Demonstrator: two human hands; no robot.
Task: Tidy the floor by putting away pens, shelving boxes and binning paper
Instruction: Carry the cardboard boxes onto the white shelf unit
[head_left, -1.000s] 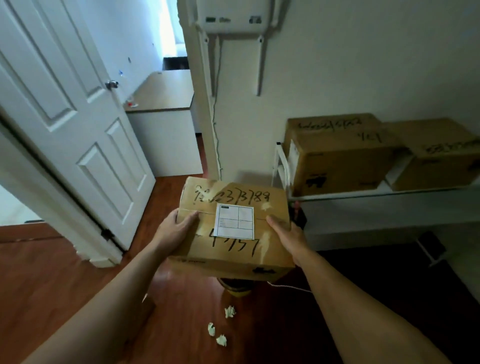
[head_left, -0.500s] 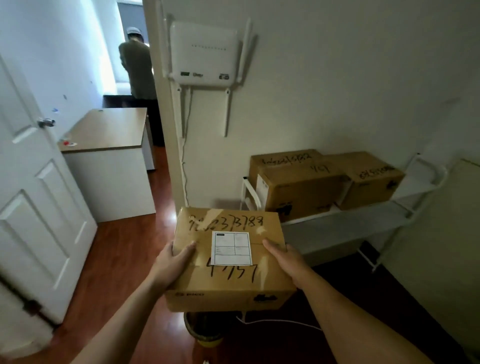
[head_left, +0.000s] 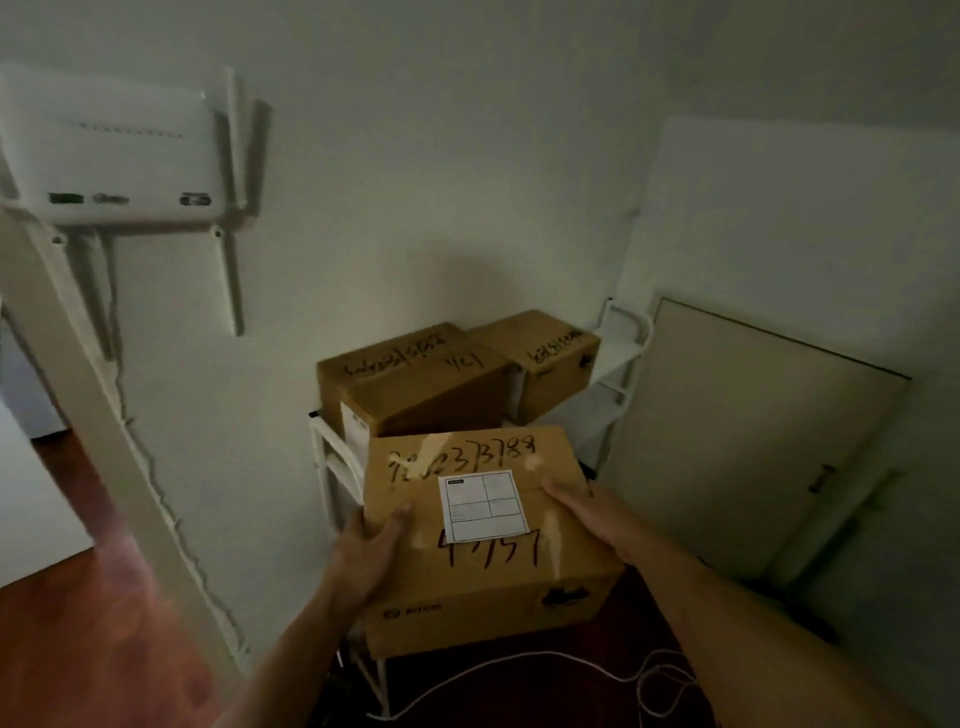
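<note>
I hold a brown cardboard box (head_left: 483, 577) with black handwriting and a white label on its top, in front of me at chest height. My left hand (head_left: 366, 556) grips its left side and my right hand (head_left: 587, 517) grips its right side. Just behind it stands a white metal shelf (head_left: 615, 358) against the wall. Two more brown boxes sit on that shelf: a larger one (head_left: 415, 382) on the left and a smaller one (head_left: 550, 358) to the right. No pens or paper are in sight.
A white router (head_left: 111, 156) with antennas hangs on the wall at upper left. A pale flat board (head_left: 737, 447) leans against the right wall. White cable (head_left: 545, 662) lies on the dark floor under the held box. Red-brown wood floor (head_left: 93, 623) shows at left.
The view has swung right and closer to the shelf. The box in my hands now overlaps the shelf's front left corner. The door, desk and the person in the far room have left view.
</note>
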